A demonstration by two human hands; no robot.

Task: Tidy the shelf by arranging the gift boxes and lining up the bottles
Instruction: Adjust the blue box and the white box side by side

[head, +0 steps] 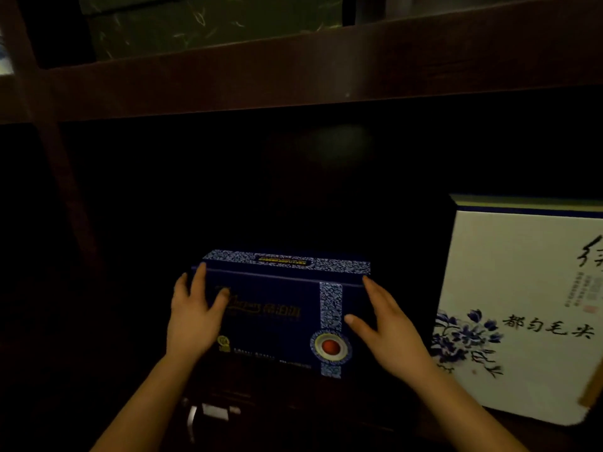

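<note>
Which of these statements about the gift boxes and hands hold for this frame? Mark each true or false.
1. Both hands are on the dark blue gift box. True: left hand, right hand.
2. The white floral gift box is left of the blue one. False: it is on the right.
3. The blue box carries a red round emblem. True.
4. The right hand holds a bottle. False: no bottle shows.
</note>
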